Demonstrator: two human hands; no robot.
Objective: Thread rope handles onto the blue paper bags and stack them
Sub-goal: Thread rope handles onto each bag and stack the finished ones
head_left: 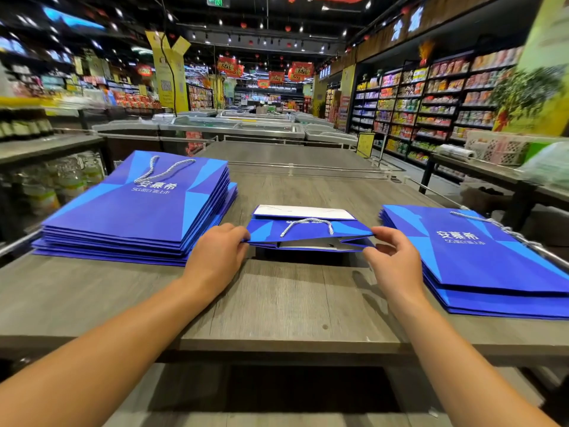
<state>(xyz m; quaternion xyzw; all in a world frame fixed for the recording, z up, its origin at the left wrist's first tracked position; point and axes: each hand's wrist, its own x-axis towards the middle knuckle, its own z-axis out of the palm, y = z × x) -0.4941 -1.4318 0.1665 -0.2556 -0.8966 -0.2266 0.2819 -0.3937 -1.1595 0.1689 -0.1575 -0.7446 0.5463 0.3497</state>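
Note:
A blue paper bag is held just above the middle of the wooden table, seen edge-on with its white inside showing. A white-and-blue rope handle is threaded through its near side. My left hand pinches the bag's left edge. My right hand pinches the right edge between thumb and fingers. A tall stack of flat blue bags lies at the left, its top bag carrying a rope handle. A lower stack of blue bags lies at the right, with rope handles at its far edge.
The table's front edge runs across below my forearms, with a dark gap under it. Beyond the table stand chest freezers. Shelves of packaged goods line the right aisle. A side table with a pink basket stands at the right.

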